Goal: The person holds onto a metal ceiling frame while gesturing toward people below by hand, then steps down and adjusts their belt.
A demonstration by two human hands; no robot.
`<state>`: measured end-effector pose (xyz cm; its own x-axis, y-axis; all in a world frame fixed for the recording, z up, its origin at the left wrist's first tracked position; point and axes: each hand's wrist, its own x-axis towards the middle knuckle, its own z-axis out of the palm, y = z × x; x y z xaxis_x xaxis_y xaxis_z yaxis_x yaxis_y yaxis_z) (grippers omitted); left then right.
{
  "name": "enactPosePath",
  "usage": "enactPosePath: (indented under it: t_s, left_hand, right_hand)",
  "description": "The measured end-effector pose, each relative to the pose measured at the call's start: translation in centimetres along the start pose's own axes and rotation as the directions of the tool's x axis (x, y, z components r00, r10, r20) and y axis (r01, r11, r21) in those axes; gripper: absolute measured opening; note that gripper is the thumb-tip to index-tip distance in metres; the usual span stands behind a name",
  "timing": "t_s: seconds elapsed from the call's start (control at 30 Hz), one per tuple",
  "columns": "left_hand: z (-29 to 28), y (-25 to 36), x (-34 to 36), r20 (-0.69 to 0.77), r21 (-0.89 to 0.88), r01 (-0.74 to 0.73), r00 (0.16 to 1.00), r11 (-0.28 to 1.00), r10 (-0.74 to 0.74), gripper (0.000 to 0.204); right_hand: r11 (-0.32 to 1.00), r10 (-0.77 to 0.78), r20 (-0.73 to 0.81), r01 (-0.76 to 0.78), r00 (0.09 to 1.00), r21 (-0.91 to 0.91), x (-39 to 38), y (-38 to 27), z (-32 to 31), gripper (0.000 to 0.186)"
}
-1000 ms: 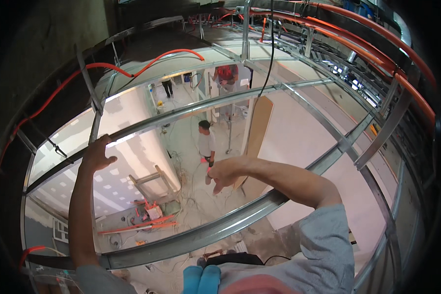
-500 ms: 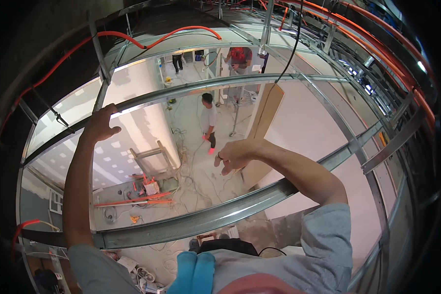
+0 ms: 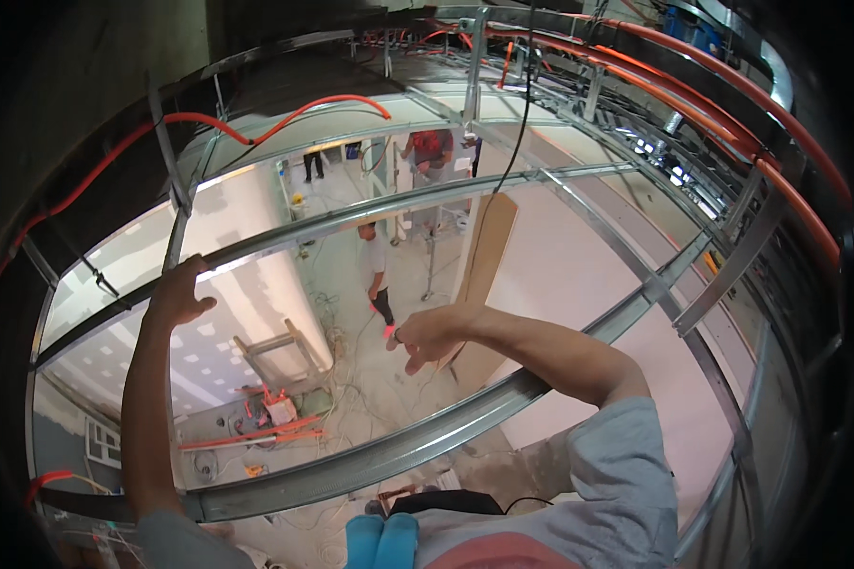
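Note:
My left hand (image 3: 176, 294) grips the metal channel (image 3: 323, 213) that crosses the frame, near its junction with an upright, thumb hanging apart. My right hand (image 3: 427, 337) hangs above the opening between that channel and the nearer, wider metal beam (image 3: 342, 455), its fingers loosely bent and apart, with no held object clearly visible; my right forearm passes over the nearer beam. A cross member (image 3: 605, 228) runs diagonally at the right. Two teal padded pieces (image 3: 380, 541) show at my front, at the lower edge.
Orange conduits (image 3: 674, 95) and a red flexible tube (image 3: 199, 119) line the framing, with a black cable (image 3: 517, 133) hanging. Below are a co-worker in white (image 3: 375, 256), a person in red (image 3: 427, 152), leaning boards (image 3: 484, 237), a wooden ladder-like frame (image 3: 275, 351) and tools (image 3: 270, 412) among cords.
The view shifted and has swung back to near its first framing. The co-worker in white below has stepped slightly left. My hands keep much the same places on and over the framing.

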<state>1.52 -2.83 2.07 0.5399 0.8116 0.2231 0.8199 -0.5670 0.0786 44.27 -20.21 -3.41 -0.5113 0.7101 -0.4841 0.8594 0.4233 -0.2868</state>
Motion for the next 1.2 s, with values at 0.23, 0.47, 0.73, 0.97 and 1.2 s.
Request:
enactPosePath:
  t_s: [0.23,0.47,0.73,0.97,1.2]
  left_hand:
    - [-0.2,0.3,-0.1,-0.008,0.035,0.027,1.0,0.999,-0.027,0.058]
    - [-0.2,0.0,0.1,0.0,0.038,0.026,1.0,0.999,-0.026,0.058]
    - [-0.9,1.7,0.0,-0.01,0.021,0.052,0.999,0.998,-0.052,0.057]
    - [-0.7,0.8,-0.2,-0.004,-0.011,0.053,0.999,0.999,-0.053,0.057]
    - [-0.2,0.1,0.0,0.001,0.017,0.029,1.0,0.999,-0.029,0.056]
  right_hand:
    - [0.999,0.017,0.034,-0.018,0.999,0.028,0.0,-0.2,-0.1,0.068]
    - [0.998,-0.064,0.048,0.063,0.997,0.025,0.4,0.2,-0.3,0.061]
    - [0.998,0.004,0.041,-0.006,0.999,0.06,-0.7,-0.7,-0.7,0.063]
    - [0.999,0.02,0.072,-0.022,0.997,0.027,-0.7,-1.4,-1.0,0.064]
    - [1.0,-0.01,0.042,0.009,0.999,0.018,-0.4,-0.4,-0.7,0.062]
